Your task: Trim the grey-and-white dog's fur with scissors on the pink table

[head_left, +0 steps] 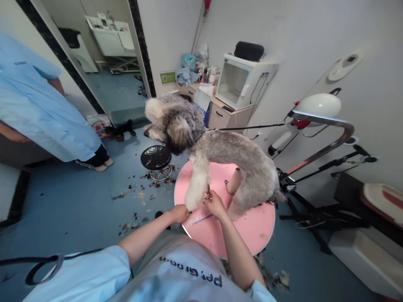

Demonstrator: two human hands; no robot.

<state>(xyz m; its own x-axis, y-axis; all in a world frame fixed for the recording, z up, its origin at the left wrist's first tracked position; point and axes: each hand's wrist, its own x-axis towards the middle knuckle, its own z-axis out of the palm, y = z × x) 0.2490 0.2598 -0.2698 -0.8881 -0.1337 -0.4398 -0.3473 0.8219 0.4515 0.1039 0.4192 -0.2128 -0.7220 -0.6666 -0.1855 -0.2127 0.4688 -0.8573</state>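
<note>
A grey, curly-coated dog [233, 147] stands on a round pink table [261, 228], its head turned to the left. My left hand [181, 213] is closed at the lower end of the dog's pale front leg [197, 182], holding the paw. Its fingertips are partly hidden. In my right hand [216, 204] is a pair of scissors [208, 194], blades pointing up beside the same leg. Between my hands, a pale comb [199, 219] with a purple edge lies flat on the table.
A dark leash [245, 128] runs from the dog's neck to a metal grooming arm [327, 119]. A black stool [156, 157] stands beyond the table, with hair clippings around it. A person in a blue smock [40, 100] stands left, near a small dark dog [121, 131].
</note>
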